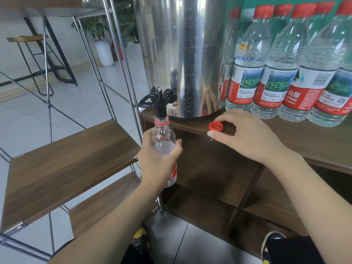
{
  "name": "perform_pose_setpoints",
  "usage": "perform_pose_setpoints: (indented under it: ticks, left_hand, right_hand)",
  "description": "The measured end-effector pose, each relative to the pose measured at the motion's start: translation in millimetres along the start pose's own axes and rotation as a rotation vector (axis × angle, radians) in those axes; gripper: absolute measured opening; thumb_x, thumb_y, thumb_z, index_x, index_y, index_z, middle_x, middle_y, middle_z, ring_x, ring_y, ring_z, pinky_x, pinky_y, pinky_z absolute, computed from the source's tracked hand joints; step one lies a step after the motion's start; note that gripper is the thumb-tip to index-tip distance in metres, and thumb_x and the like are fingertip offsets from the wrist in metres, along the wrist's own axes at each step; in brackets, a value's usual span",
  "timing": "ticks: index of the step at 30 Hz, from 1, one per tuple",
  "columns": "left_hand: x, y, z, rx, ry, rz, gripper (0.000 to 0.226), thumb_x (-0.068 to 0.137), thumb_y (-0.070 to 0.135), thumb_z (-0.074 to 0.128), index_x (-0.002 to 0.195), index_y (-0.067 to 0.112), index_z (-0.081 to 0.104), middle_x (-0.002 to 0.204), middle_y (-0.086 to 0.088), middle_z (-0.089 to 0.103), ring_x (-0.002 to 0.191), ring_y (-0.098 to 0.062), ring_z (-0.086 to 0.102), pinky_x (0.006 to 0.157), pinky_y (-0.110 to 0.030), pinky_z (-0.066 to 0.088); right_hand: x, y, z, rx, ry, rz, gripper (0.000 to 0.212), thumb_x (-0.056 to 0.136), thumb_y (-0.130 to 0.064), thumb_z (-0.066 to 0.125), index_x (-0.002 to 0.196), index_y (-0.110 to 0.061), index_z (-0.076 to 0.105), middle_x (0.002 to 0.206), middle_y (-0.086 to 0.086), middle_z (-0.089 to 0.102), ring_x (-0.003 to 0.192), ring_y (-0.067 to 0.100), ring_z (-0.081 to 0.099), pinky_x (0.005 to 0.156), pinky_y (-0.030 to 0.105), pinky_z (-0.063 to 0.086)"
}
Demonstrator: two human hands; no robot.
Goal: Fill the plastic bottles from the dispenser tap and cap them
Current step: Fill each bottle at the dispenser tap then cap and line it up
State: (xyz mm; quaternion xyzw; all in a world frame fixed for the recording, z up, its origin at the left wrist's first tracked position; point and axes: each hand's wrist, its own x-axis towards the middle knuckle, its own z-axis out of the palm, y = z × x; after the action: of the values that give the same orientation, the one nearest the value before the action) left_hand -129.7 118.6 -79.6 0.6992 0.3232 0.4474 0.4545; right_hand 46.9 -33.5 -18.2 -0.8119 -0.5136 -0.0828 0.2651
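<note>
A steel dispenser (186,54) stands on the brown cabinet top (314,141), with its black tap (159,101) sticking out over the cabinet's left edge. My left hand (158,161) grips a clear plastic bottle (162,136) upright, its open neck right under the tap spout. Water fills the bottle up to about its shoulder. My right hand (245,134) rests on the cabinet top with its fingers around a loose red cap (215,126). Several capped, full bottles (285,63) with red labels stand to the right of the dispenser.
A metal-framed rack with wooden shelves (70,161) stands to the left of the cabinet, just beside the bottle. Open cabinet compartments (213,168) lie below the top. A stool (36,60) and a potted plant (101,35) stand far back on the tiled floor.
</note>
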Motion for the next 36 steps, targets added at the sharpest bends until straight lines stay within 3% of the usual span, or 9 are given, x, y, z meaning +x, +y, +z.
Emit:
perform_pose_setpoints:
  ticks: [5,17,22,36]
  left_hand:
    - [-0.1,-1.6,-0.2,0.001,-0.002,-0.001,0.058,0.079,0.033,0.086,0.126,0.031,0.053,0.114,0.018,0.064,0.108,-0.006,0.062,0.097,-0.025,0.048]
    - [-1.8,3.1,-0.1,-0.005,0.003,-0.014,0.057,0.079,0.031,0.086,0.125,0.03,0.053,0.111,0.018,0.064,0.105,-0.004,0.062,0.097,-0.027,0.05]
    - [-2.4,3.1,-0.7,0.01,-0.001,-0.023,0.06,0.08,0.032,0.086,0.129,0.028,0.052,0.118,0.01,0.065,0.109,-0.009,0.062,0.101,-0.033,0.051]
    - [-2.5,2.6,-0.5,0.004,-0.002,-0.022,0.058,0.079,0.033,0.085,0.128,0.027,0.054,0.117,0.01,0.066,0.107,-0.009,0.063,0.098,-0.029,0.053]
  right_hand:
    - [-0.1,-0.1,-0.5,-0.004,-0.001,0.001,0.039,0.088,-0.067,0.058,0.116,-0.04,0.064,0.114,-0.023,0.055,0.104,0.0,0.048,0.087,0.025,0.039]
    - [-0.4,0.3,0.2,-0.012,0.003,0.0,0.038,0.088,-0.067,0.059,0.114,-0.039,0.064,0.112,-0.024,0.053,0.102,-0.002,0.046,0.086,0.023,0.037]
    - [-0.2,0.2,-0.4,-0.016,-0.003,0.001,0.039,0.088,-0.067,0.058,0.114,-0.039,0.064,0.113,-0.023,0.054,0.103,0.0,0.047,0.086,0.025,0.039]
    - [-0.5,-0.4,-0.5,-0.008,-0.003,0.004,0.038,0.088,-0.066,0.059,0.114,-0.039,0.064,0.113,-0.023,0.055,0.103,-0.001,0.048,0.087,0.025,0.039]
